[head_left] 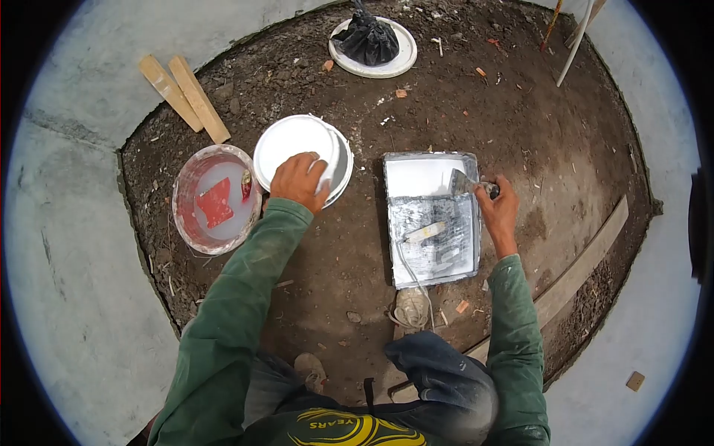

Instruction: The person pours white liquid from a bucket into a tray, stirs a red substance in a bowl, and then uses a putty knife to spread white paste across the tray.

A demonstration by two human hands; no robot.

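Bare brown soil ringed by concrete. At ten o'clock the left grip (300, 181) clasps a white round plastic lid (288, 141), just beside a pink plastic bucket (179, 202). At three o'clock the right grip (497, 209) clenches a paint-smeared flat brush (462, 181) over a grey rectangular paint tray (389, 223).

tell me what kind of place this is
Likely an outdoor building site mid-painting: bare dirt ringed by concrete, a paint tray with a brush in the right hand, and wood offcuts lying about.
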